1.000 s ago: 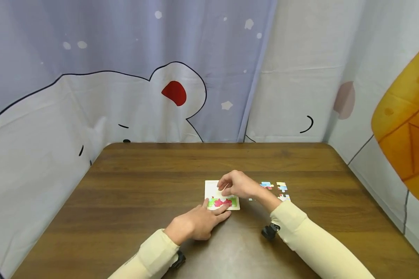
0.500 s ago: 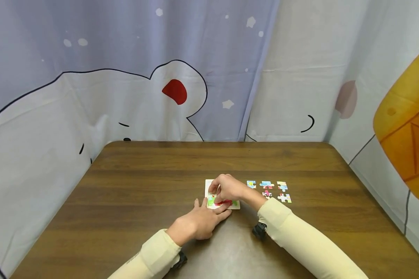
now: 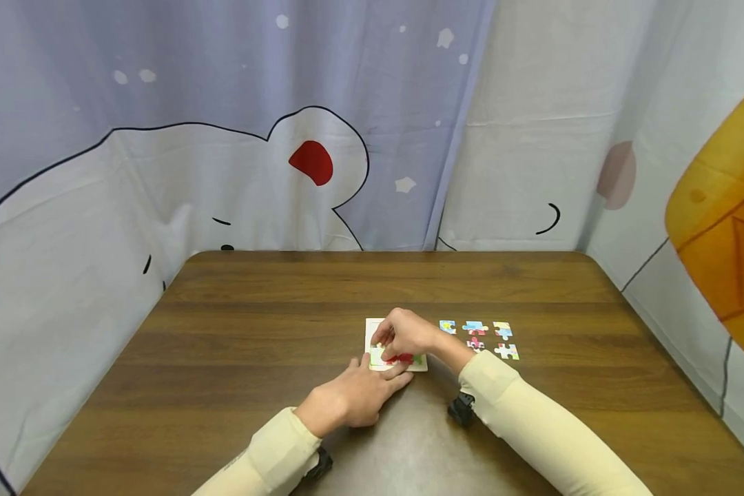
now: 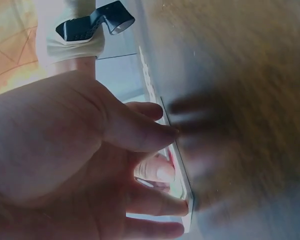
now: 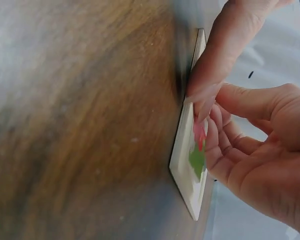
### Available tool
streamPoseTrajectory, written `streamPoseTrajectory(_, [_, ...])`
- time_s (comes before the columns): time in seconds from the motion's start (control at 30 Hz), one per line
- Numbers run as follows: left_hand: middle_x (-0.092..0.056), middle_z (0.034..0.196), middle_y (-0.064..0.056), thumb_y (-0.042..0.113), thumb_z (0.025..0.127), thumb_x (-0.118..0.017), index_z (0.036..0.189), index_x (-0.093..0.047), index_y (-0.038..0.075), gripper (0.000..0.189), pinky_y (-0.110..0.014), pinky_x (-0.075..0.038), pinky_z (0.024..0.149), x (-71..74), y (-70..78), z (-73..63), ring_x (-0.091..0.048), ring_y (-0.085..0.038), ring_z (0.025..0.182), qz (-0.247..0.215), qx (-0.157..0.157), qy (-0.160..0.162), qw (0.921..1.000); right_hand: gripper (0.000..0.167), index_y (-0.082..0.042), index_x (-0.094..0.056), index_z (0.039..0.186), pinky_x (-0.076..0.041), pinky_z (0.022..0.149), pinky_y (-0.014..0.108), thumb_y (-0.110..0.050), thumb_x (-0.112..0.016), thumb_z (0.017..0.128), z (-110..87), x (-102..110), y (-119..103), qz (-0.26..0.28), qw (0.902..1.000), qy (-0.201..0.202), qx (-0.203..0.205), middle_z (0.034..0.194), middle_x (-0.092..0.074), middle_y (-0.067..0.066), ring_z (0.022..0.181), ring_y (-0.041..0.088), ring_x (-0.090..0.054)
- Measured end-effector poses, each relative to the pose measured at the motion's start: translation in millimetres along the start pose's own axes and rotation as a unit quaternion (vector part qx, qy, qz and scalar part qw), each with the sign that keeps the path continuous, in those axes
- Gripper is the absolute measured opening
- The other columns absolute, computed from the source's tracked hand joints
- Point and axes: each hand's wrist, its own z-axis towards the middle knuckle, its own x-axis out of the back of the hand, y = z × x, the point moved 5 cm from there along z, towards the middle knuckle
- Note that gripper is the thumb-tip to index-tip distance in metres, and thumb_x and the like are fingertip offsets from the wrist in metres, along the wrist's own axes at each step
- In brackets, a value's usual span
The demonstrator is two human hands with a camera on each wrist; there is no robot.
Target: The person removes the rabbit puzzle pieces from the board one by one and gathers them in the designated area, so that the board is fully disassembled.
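A small white puzzle tray (image 3: 374, 326) lies on the table, its lower part filled with green and red picture pieces. My left hand (image 3: 355, 395) rests with spread fingers on the tray's near edge. Above the tray's left side, my right hand (image 3: 409, 333) pinches a puzzle piece, seen as a thin pale edge (image 4: 145, 183) between thumb and fingers in the left wrist view. Its picture is mostly hidden by the fingers. In the right wrist view the tray's rim (image 5: 179, 157) shows beside green and pink printing, with the right fingertips close over it.
Right of the tray lie several loose jigsaw pieces, among them a blue-and-yellow one (image 3: 447, 326), a wide blue one (image 3: 474, 328) and a white one (image 3: 506, 351). The brown wooden table (image 3: 254, 324) meets a printed curtain (image 3: 397, 138) at the back.
My right hand has moved left and lower over the tray with the piece, then nearly stopped there. Loose pieces it covered now show. The left hand stays on the tray's near edge.
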Motion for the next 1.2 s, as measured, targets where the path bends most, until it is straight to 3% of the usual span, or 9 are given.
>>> streamPoseTrajectory(0.27, [-0.03, 0.161, 0.011, 0.017, 0.089, -0.071, 0.156, -0.037, 0.025, 0.075, -0.057, -0.046, 0.099, 0.5, 0.4, 1.9, -0.044, -0.053, 0.13, -0.006, 0.0, -0.005, 1.0, 0.019, -0.005, -0.077, 0.09, -0.054, 0.068, 0.025, 0.006, -0.081, 0.076, -1.7, 3, 10, 0.051, 0.9987, 0.001, 0.008, 0.078, -0.07, 0.001, 0.074, 0.012, -0.065])
streamPoseTrajectory(0.53, [-0.031, 0.161, 0.009, 0.017, 0.088, -0.071, 0.154, -0.041, 0.023, 0.073, -0.056, -0.046, 0.099, 1.2, 2.2, 1.9, -0.045, -0.054, 0.129, 0.0, -0.002, 0.006, 1.0, 0.014, 0.002, -0.073, 0.088, -0.053, 0.066, 0.025, 0.009, -0.08, 0.077, -2.1, 3, 12, 0.12, 0.9925, -0.006, 0.023, 0.075, -0.07, 0.007, 0.07, 0.011, -0.064])
streamPoseTrajectory(0.87, [-0.033, 0.16, 0.009, 0.018, 0.088, -0.072, 0.154, -0.041, 0.024, 0.073, -0.053, -0.043, 0.104, 2.7, 3.2, 4.4, -0.044, -0.049, 0.131, 0.011, -0.001, 0.009, 0.9999, 0.012, 0.004, -0.076, 0.094, -0.054, 0.066, 0.026, 0.003, -0.078, 0.082, -4.9, 7, 20, 0.2, 0.9792, 0.014, -0.03, 0.08, -0.072, 0.009, 0.072, 0.012, -0.064])
streamPoseTrajectory(1.2, [-0.034, 0.159, 0.011, 0.019, 0.091, -0.07, 0.155, -0.039, 0.026, 0.071, -0.051, -0.045, 0.102, 1.8, 2.9, 3.4, -0.048, -0.051, 0.127, 0.019, 0.009, -0.001, 0.9998, 0.017, 0.004, -0.075, 0.104, -0.056, 0.07, 0.03, 0.001, -0.074, 0.087, -13.0, 17, 27, 0.229, 0.9716, 0.027, -0.052, 0.086, -0.073, 0.009, 0.074, 0.014, -0.067])
